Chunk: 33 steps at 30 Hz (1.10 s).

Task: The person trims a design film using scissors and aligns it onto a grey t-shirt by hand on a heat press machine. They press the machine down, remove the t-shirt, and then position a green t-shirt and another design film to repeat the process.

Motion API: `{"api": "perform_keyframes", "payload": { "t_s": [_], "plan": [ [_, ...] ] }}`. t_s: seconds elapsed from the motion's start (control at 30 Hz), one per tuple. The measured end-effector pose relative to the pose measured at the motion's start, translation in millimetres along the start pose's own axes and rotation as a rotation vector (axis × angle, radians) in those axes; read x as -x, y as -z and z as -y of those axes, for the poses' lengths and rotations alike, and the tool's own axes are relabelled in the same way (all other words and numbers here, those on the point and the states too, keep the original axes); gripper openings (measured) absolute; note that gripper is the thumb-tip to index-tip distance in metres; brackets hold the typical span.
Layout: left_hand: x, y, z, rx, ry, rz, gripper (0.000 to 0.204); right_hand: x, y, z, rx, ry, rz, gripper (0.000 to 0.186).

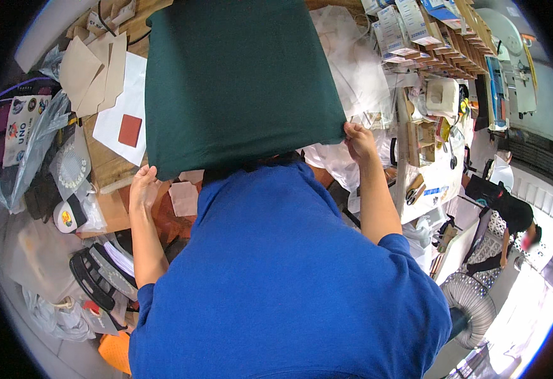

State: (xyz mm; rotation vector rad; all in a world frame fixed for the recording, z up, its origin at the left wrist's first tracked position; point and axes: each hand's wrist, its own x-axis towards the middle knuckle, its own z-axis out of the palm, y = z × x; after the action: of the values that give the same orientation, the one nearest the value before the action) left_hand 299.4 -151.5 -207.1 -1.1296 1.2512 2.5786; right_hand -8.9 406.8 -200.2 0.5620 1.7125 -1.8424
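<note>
Pinching the dark green cloth (242,88) by its two near corners, both hands have a narrow grip. The left hand (144,184) has its fingertips on the near left corner. The right hand (359,143) has its thumb and fingers closed on the near right corner, which sits a bit higher in view. No gap shows inside either grip, only cloth. The fingers that go under the cloth are hidden.

The cloth hides a big part of the wooden desk (105,163) and covers the right side of a white sheet (115,131). I can't tell if the cloth lies on the desk or is held up over it. Its far edge is cut off by the top of the picture. A dark bit between the cloth and the blue shirt (289,265) is hard to make out.

The cloth looks flat and almost square. Its near edge runs from left to right, going up a little on the right, and its sides run away from the person. With the far end cut off, I can't tell which way is longer.

A small red-brown square (130,130) lies on the white sheet, just beside the cloth. Tan paper pieces (95,74) lie toward the desk's far left corner. Clear plastic (355,69) is past the cloth's right side.
</note>
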Motion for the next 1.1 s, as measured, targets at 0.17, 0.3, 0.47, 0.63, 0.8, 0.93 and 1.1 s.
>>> {"api": "perform_keyframes", "payload": {
  "t_s": [0.17, 0.3, 0.47, 0.63, 0.8, 0.93, 1.1],
  "plan": [
    [13.4, 12.4, 25.7, 0.155, -0.078, 0.001, 0.034, 13.3, -4.8, 2.7, -0.024, -0.052, 0.165, 0.016],
    [17.5, 2.5, 41.9, 0.175, -0.131, 0.029, 0.048, 25.5, 27.4, -11.0, 0.034, 0.022, 0.177, 0.014],
    [9.9, 15.1, 56.4, -0.09, -0.027, -0.215, 0.028, 25.8, 28.5, -24.6, -0.075, 0.008, 0.124, 0.006],
    [24.1, -1.5, 56.4, 0.006, -0.185, -0.134, 0.037, 50.6, -1.4, -15.8, -0.019, 0.013, 0.035, 0.015],
    [39.2, 4.3, 68.4, 0.107, -0.114, -0.122, 0.027, 53.9, 12.6, -7.0, -0.084, -0.066, 0.097, 0.014],
    [41.4, 1.0, 70.2, 0.146, -0.106, -0.101, 0.017, 59.4, 22.2, -23.7, -0.136, -0.063, 0.118, 0.011],
    [55.7, 0.2, 83.1, 0.07, -0.102, -0.126, 0.016, 88.9, -9.5, -8.3, -0.146, -0.069, -0.03, 0.012]
  ]
}}
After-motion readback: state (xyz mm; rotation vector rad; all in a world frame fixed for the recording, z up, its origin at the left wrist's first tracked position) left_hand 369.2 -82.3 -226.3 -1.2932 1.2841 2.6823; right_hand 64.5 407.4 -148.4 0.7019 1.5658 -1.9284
